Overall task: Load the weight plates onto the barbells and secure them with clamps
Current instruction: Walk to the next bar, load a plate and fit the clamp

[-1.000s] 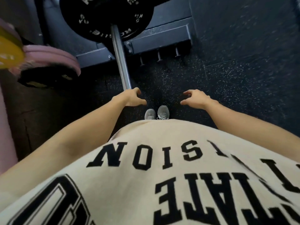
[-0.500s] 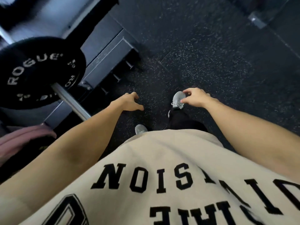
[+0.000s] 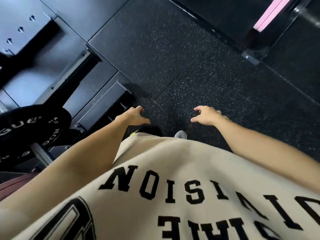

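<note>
Right now I see both hands empty w/ loosely curled fingers: left hand (image 3: pixel 134 116), right hand (image 3: pixel 207 115). Black round lettered weight plate (image 3: pixel 32 129) sits on the steel barbell sleeve (image 3: pixel 41 154), well left of the left hand. Speckled black rubber floor (image 3: pixel 181 71) lies open to the plate's right.

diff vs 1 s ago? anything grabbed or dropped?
View swung right: the black plate on the barbell sleeve slid from top centre to the left edge; a pink plate appeared top right. Nothing grabbed or released. Left hand and right hand stay empty, loosely curled.
</note>
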